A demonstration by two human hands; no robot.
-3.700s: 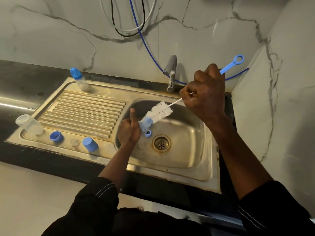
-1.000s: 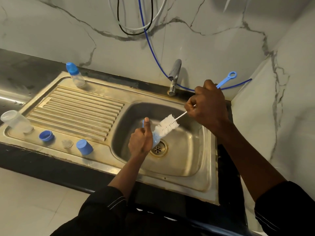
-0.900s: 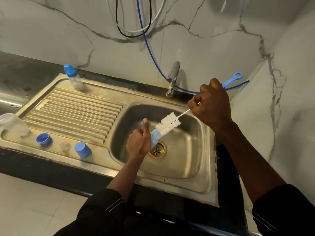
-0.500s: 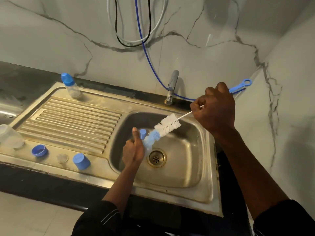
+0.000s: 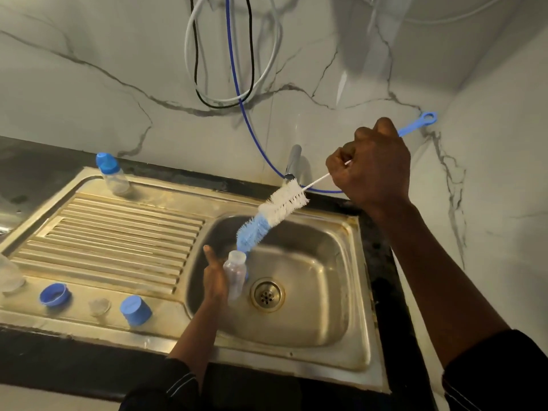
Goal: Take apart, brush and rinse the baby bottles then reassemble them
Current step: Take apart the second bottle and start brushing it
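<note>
Over the sink basin (image 5: pixel 326 292) my left hand (image 5: pixel 215 280) grips a small clear baby bottle (image 5: pixel 235 277), open mouth tilted up. My right hand (image 5: pixel 370 170) grips the blue handle of a bottle brush (image 5: pixel 272 216). Its white and blue bristles hang above the bottle's mouth, outside it. A second bottle with a blue cap (image 5: pixel 111 173) stands at the back left of the drainboard. On the front edge lie a blue ring (image 5: pixel 55 294), a clear teat (image 5: pixel 99 305) and a blue cap (image 5: pixel 135 310). Another clear bottle (image 5: pixel 9 277) lies at the far left edge.
The tap (image 5: pixel 292 166) stands behind the basin, just beyond the brush. A blue hose (image 5: pixel 240 99) and white and black cables hang on the marble wall. The drain (image 5: pixel 267 294) lies right of the held bottle. A dark counter surrounds the steel sink.
My right hand has drawn the brush up and back, so the bristles are out of the bottle. My left hand has kept hold of the bottle over the basin.
</note>
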